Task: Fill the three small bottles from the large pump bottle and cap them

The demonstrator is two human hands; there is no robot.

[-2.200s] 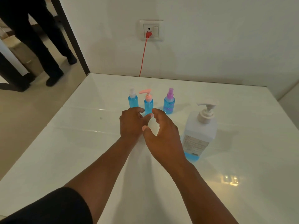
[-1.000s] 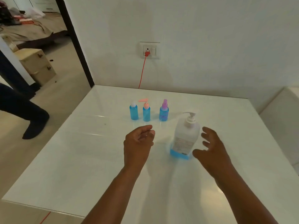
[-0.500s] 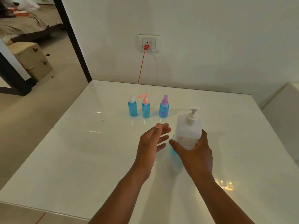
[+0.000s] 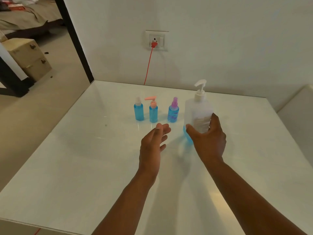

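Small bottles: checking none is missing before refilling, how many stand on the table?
3, in a row at the table's far side: white-capped bottle leftmost, pink-pump bottle in the middle, purple-sprayer bottle rightmost, beside the large pump bottle. None seems hidden.

Soft dim indoor light; glare on table (image 4: 218, 203) (near right); pump bottle (image 4: 199, 114) motion-blurred.

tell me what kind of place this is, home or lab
Most likely a home, not a lab: a white table against a plain wall with a household socket, and through the doorway a bed and a small drawer chest.
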